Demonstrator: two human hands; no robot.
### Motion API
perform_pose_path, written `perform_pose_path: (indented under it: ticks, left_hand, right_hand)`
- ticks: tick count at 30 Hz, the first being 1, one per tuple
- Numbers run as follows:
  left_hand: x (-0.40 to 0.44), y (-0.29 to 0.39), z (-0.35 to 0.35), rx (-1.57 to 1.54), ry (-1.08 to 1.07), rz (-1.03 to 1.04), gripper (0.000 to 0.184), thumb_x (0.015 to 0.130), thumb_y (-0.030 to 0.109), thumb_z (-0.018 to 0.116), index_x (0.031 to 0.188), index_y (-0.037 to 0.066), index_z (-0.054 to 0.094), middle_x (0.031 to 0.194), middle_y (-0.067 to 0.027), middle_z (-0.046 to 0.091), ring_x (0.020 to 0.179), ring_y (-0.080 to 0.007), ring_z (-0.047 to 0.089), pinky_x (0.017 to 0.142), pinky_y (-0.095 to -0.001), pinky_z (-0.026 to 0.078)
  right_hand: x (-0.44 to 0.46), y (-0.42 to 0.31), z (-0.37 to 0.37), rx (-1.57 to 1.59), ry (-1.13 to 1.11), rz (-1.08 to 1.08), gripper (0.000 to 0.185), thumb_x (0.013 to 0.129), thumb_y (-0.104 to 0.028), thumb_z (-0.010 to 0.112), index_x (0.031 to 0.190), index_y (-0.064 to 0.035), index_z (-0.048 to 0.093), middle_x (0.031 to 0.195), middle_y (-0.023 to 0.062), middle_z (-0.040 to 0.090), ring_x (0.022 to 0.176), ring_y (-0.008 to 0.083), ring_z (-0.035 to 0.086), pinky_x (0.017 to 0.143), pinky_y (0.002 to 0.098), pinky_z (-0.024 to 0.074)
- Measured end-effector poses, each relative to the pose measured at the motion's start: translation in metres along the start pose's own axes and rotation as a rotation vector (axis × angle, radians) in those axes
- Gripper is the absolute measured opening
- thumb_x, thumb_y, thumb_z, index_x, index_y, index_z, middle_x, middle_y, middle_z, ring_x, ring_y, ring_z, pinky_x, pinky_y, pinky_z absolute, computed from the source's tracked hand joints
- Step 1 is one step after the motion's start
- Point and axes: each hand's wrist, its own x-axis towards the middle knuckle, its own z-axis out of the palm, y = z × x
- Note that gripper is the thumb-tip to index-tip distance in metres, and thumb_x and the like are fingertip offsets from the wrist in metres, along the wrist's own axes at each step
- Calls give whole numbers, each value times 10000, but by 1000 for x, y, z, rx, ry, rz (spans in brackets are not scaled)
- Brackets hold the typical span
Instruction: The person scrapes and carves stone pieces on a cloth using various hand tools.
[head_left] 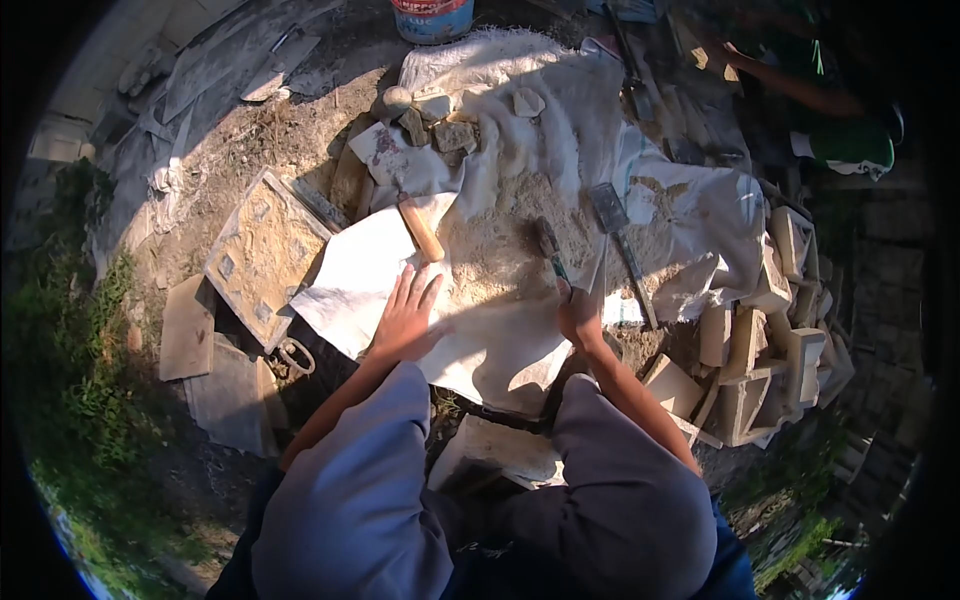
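Note:
My left hand (405,312) lies with fingers spread on a white woven sack sheet (350,270). Just beyond its fingertips is a light wooden, rounded handle-like piece (422,230). My right hand (578,315) is closed around the near end of a short brush-like tool (551,250) with a dark head and a greenish handle. The tool's head points away from me over pale dust and chips (500,240) on the sheet. To the right of it lies a long-handled hammer (625,250) with a blocky dark head.
Several stones (455,136) sit on the sheet's far part. A dusty slab (265,255) lies at left, and stacked pale blocks (750,370) at right. A block (495,450) is between my knees. Behind stands a bucket (433,20); another person's arm (800,90) shows upper right.

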Motion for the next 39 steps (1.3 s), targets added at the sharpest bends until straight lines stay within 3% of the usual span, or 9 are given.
perform_pose_path:
  ticks: [3, 6, 9, 20, 22, 28, 30, 36, 39]
  left_hand:
    - [0, 0, 1, -1, -2, -8, 963, 867, 639, 612, 1554, 39, 303, 1607, -214, 256, 1508, -421, 183, 1237, -519, 145]
    - [0, -1, 2, 7, 4, -4, 962, 868, 639, 611, 1554, 38, 304, 1608, -211, 256, 1510, -418, 178, 1236, -518, 147]
    - [0, 0, 1, 32, -33, -11, 963, 871, 646, 602, 1555, 38, 302, 1608, -209, 257, 1511, -416, 173, 1235, -518, 149]
    - [0, -1, 5, 13, -14, -13, 952, 876, 641, 598, 1555, 43, 303, 1604, -206, 266, 1507, -417, 183, 1234, -523, 143]
    - [0, -1, 3, 5, -24, -13, 947, 880, 637, 595, 1555, 42, 299, 1605, -204, 266, 1507, -417, 182, 1235, -524, 141]
    - [1, -3, 3, -128, -1, -64, 671, 965, 461, 579, 1449, 7, 481, 1599, -210, 296, 1509, -389, 206, 1240, -495, 151]
    - [0, -6, 3, -263, 43, -78, 474, 989, 346, 560, 1287, -16, 627, 1543, -237, 388, 1491, -390, 257, 1239, -483, 170]
    - [-6, -10, 1, -345, 43, -97, 395, 972, 274, 595, 1180, -54, 663, 1477, -257, 464, 1469, -415, 290, 1212, -472, 251]
    - [-6, -7, 2, -336, 106, -100, 403, 972, 276, 596, 1194, -54, 657, 1480, -260, 458, 1470, -411, 289, 1208, -465, 262]
  right_hand:
    - [7, 7, 8, -7, -53, 53, 602, 1055, -441, 461, 800, 67, 659, 713, 307, 612, 701, 488, 615, 656, 534, 450]
    - [17, 12, 3, -12, 139, -128, 559, 1057, -402, 461, 900, 97, 658, 748, 302, 647, 765, 557, 608, 743, 529, 506]
    - [15, -24, -30, 203, 120, -21, 505, 1064, -371, 455, 910, 67, 654, 703, 322, 599, 714, 540, 587, 627, 551, 447]
    - [28, -3, -19, 18, 6, 142, 525, 1042, -409, 499, 879, 59, 673, 770, 341, 633, 794, 521, 635, 678, 542, 477]
    - [25, -9, -26, 182, 161, 2, 535, 1046, -401, 497, 823, 58, 658, 767, 329, 632, 785, 511, 636, 654, 518, 476]
    - [42, 12, -10, 20, 136, -64, 553, 1051, -391, 486, 760, 55, 635, 736, 328, 602, 714, 514, 599, 616, 539, 435]
    - [47, 18, -8, -71, 95, -91, 566, 1054, -387, 481, 740, 63, 620, 705, 324, 580, 650, 516, 567, 580, 557, 396]
    - [51, -6, -31, 13, 46, -73, 581, 1044, -418, 484, 756, 61, 643, 712, 337, 588, 718, 533, 599, 630, 584, 436]
    - [47, -20, -33, 111, 176, -54, 564, 1041, -413, 486, 776, 56, 652, 709, 335, 593, 732, 535, 608, 647, 591, 447]
